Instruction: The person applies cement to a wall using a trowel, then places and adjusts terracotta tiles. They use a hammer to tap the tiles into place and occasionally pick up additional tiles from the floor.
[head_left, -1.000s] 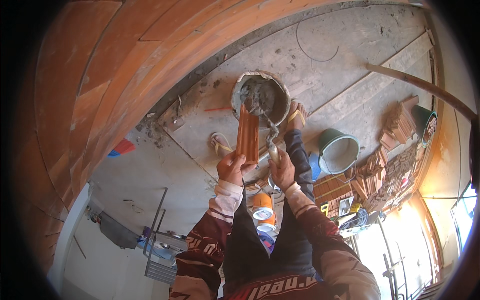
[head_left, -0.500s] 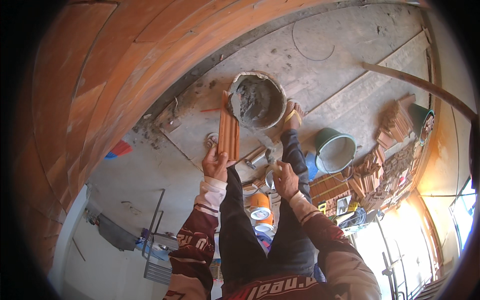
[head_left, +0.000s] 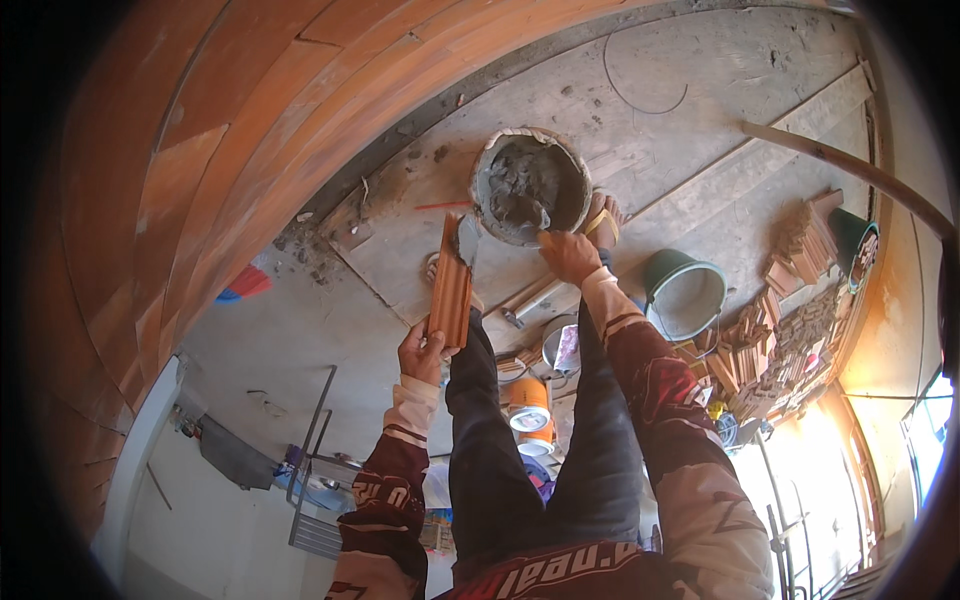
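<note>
My left hand (head_left: 422, 352) grips the near end of a long, grooved terracotta tile (head_left: 453, 300), fingers and thumb on its edges. Grey mortar (head_left: 467, 238) shows along the tile's far right edge. My right hand (head_left: 572, 258) is closed at the near rim of a round bucket (head_left: 481, 205) of wet mortar (head_left: 525, 180). In it is a trowel (head_left: 543, 218), mostly hidden by the hand and the mortar; its metal part shows inside the bucket. The tile is held to the left of the bucket, apart from it.
A wall of orange tiles (head_left: 200, 180) curves along the left and top. To the right stand a green bucket (head_left: 685, 295), stacked terracotta pieces (head_left: 745, 350) and a wooden pole (head_left: 850, 165). A hammer (head_left: 530, 302) lies by my legs, with orange pails (head_left: 528, 400) beyond. My sandalled foot (head_left: 603, 222) touches the floor beside the mortar bucket.
My right hand has moved forward from between my knees to the bucket, carrying the trowel into the mortar. My left hand has drawn the tile slightly toward me, away from the bucket rim.
</note>
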